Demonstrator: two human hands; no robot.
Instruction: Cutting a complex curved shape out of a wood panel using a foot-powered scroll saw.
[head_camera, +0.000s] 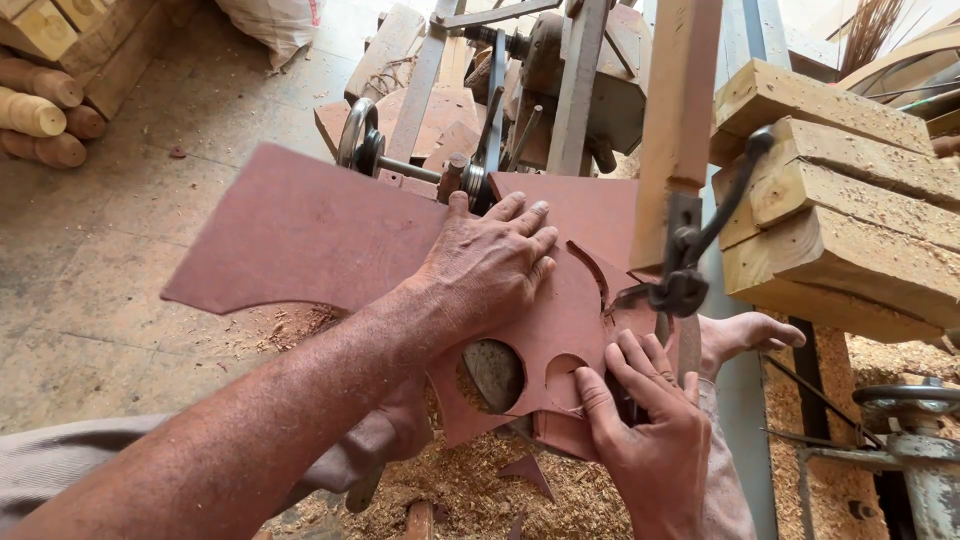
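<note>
Left hand (490, 265) spread flat on reddish-brown cut-out wooden board (310, 235); right hand (650, 425) fingertips pressing its edge beside saw blade (688, 345).

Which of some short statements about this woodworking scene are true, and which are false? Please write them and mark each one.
1. The left hand lies flat on the reddish board. True.
2. The right hand holds a hammer. False: its fingers press on the board's edge near the saw blade; it holds no tool.
3. The board has curved cutouts and a round hole. True.
4. The floor under the board is covered with water. False: sawdust lies there.
5. Round turned wooden pieces lie at the upper left. True.
6. The stacked pale wood blocks are on the left. False: they are on the right.
</note>
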